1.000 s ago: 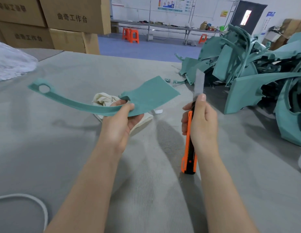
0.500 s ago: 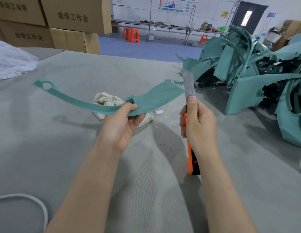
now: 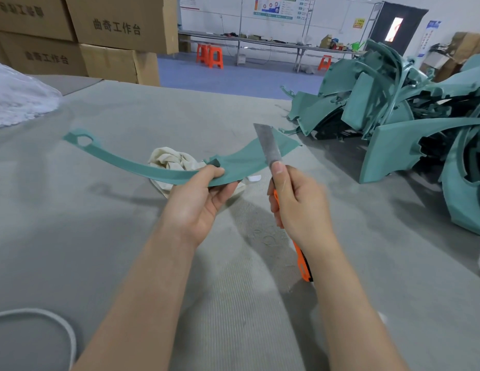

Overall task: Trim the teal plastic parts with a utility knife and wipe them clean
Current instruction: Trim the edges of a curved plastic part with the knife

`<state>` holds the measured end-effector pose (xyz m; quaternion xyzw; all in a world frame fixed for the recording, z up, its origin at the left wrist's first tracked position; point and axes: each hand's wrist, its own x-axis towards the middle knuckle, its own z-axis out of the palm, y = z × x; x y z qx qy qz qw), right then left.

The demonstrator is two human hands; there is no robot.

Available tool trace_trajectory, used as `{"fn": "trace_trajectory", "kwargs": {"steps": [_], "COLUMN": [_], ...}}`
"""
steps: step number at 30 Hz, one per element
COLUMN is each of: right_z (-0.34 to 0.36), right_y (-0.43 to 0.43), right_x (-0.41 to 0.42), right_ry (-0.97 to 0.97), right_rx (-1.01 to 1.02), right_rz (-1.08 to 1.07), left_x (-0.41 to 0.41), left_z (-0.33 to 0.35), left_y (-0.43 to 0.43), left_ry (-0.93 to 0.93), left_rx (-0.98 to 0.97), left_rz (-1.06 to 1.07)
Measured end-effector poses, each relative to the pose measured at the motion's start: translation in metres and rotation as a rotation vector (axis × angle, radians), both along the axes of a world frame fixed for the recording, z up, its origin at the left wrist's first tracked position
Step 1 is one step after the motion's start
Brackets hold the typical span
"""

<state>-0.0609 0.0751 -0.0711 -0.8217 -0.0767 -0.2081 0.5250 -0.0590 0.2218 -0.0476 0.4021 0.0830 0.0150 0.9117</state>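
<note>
The left hand pinches a curved teal plastic part above a crumpled cloth; the right hand grips an orange utility knife, its blade crossing the part's wide end. Cartons far beyond the left hand read 曲奇工作台. Grey felt tabletop; teal parts pile beyond the right hand.

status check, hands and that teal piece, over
Left hand pinching teal part mid-strip. Right hand gripping utility knife, blade over the wide end. Nothing in the way.
</note>
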Motion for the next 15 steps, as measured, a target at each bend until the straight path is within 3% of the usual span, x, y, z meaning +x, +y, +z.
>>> {"fn": "trace_trajectory", "kwargs": {"steps": [10, 15], "right_z": [-0.004, 0.001], "right_y": [0.008, -0.005], "right_x": [-0.002, -0.001], "right_ry": [-0.016, -0.052], "right_rx": [-0.072, 0.053], "right_rz": [0.084, -0.060], "left_x": [-0.001, -0.001], "left_z": [0.001, 0.000], "left_y": [-0.002, 0.001], "left_ry": [0.007, 0.009], "left_rx": [-0.003, 0.021], "left_rz": [-0.001, 0.005]}}
